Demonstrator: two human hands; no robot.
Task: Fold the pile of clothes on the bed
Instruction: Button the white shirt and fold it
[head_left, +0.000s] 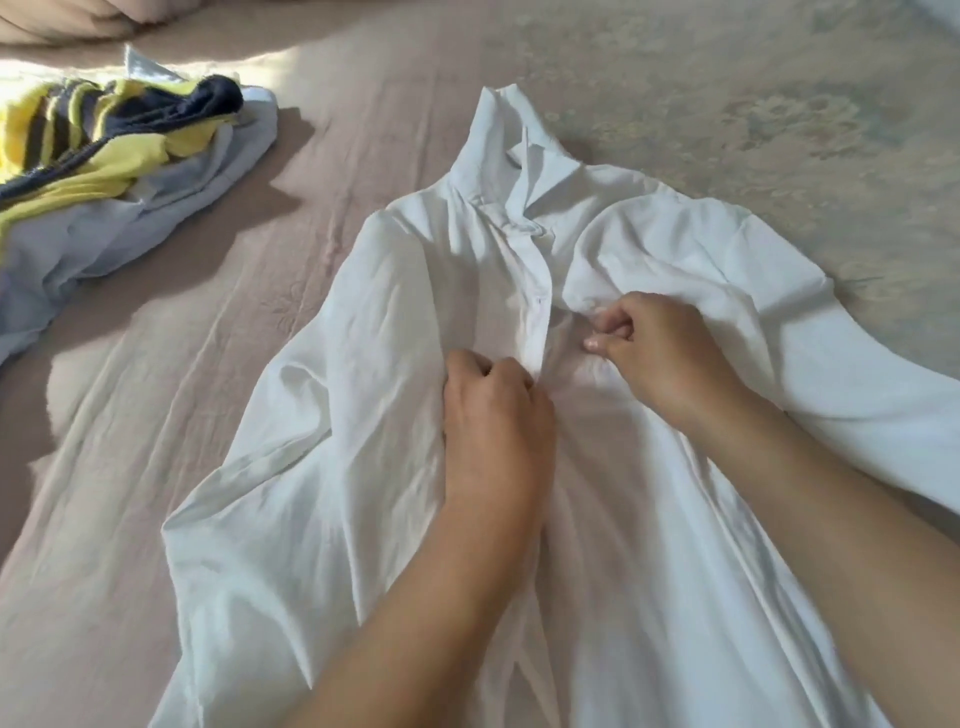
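A white collared shirt (374, 332) lies spread front-up on the bed, collar pointing away from me, button placket running down its middle. My left hand (493, 415) grips the placket's left edge near mid-chest, fingers curled into the cloth. My right hand (654, 348) pinches the fabric just right of the placket, thumb and fingers bunched. The right sleeve trails off toward the right edge.
A pile of clothes (104, 171) sits at the far left: a yellow and navy striped garment on top of a pale grey one. The pinkish-beige bedsheet (171, 374) is wrinkled; a patterned cover (753, 93) lies at the far right.
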